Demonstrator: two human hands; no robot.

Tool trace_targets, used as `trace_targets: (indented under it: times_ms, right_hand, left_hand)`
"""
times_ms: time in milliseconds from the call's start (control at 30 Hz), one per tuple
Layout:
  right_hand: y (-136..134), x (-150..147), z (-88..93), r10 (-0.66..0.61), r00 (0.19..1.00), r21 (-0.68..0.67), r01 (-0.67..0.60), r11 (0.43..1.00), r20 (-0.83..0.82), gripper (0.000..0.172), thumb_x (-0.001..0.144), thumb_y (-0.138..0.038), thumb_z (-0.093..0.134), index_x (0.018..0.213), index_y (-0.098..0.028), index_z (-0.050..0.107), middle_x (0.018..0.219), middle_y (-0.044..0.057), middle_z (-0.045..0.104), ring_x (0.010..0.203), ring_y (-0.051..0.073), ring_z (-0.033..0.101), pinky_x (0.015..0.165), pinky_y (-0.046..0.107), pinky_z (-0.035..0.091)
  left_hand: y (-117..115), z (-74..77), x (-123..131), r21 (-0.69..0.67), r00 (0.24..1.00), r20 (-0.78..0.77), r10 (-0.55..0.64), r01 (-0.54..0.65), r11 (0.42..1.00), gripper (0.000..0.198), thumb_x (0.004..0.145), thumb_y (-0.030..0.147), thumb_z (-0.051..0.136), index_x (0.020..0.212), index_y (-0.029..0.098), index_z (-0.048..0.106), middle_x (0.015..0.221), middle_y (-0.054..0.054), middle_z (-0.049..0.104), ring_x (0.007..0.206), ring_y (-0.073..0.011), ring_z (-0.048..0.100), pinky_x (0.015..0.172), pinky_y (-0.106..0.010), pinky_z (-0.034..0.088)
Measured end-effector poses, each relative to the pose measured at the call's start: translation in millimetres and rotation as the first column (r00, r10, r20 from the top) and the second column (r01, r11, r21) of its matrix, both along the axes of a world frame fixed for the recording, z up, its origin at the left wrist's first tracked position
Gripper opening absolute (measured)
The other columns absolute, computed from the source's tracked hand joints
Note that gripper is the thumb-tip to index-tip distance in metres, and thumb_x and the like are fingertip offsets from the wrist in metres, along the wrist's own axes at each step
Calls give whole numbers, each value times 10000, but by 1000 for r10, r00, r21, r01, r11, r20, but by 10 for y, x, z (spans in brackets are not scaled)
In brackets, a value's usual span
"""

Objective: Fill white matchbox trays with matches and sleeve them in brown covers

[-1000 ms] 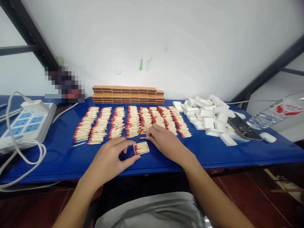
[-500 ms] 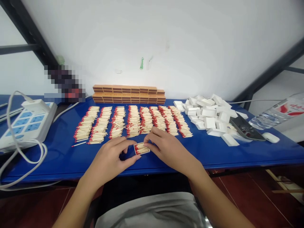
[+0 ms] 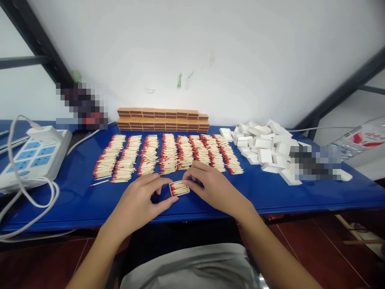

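A small white matchbox tray (image 3: 179,195) full of red-headed matches (image 3: 178,188) lies close to the front of the blue table. The thumb and fingers of my left hand (image 3: 144,196) are closed on its left end, where the red heads point. At the other end, the fingertips of my right hand (image 3: 207,184) are pinched at the pale ends of the matches, by the tray's upper right corner; the exact contact is partly hidden. Just beyond my hands, several rows of loose matches (image 3: 169,152) are laid out across the table.
Brown matchboxes (image 3: 162,120) are stacked along the wall. A heap of white trays (image 3: 264,144) lies on the right, beside a blurred-out dark object and a plastic bottle (image 3: 363,136). A power strip (image 3: 36,154) with a looping white cable (image 3: 55,192) occupies the left.
My right fingertips have shifted very slightly toward the tray's upper right corner. My left hand and the tray have stayed in place.
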State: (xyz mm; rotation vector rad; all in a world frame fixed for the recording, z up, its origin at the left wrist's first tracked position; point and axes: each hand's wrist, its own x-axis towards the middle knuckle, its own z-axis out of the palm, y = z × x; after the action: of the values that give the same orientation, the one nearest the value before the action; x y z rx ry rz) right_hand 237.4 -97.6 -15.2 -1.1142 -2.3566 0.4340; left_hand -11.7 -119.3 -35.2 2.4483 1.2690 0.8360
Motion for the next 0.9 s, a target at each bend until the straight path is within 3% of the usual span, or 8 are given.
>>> trace_targets:
  times_ms: [400,633,900]
  right_hand:
    - [-51,27,-37,7,1000,32,-6,999,-23,142,1083,-231,578,1052,-201,714,991,56,634,923,194,638,801,318,498]
    - [-137,-30,-62,47,995,61,-42,997,-92,184,1090,-249,568,1105,-198,745,951,50,608,863,177,624,783,307,504]
    - [-206,-30,-55,53,997,57,-50,997,-60,252,1098,-316,565,1140,-213,790,913,44,568,808,165,593,745,297,497]
  left_hand:
    - [7,-10,5,3,1000,-8,-6,6,1000,259,972,427,730,1145,235,739,814,5,616,738,-163,583,714,-300,463]
    - [6,-6,4,-3,1000,4,-8,8,1000,239,964,413,740,1118,230,736,806,6,606,733,-166,574,705,-299,447]
    - [21,-7,20,-9,1000,-6,-12,12,1000,209,967,394,739,1091,226,726,796,16,584,728,-156,558,702,-300,436]
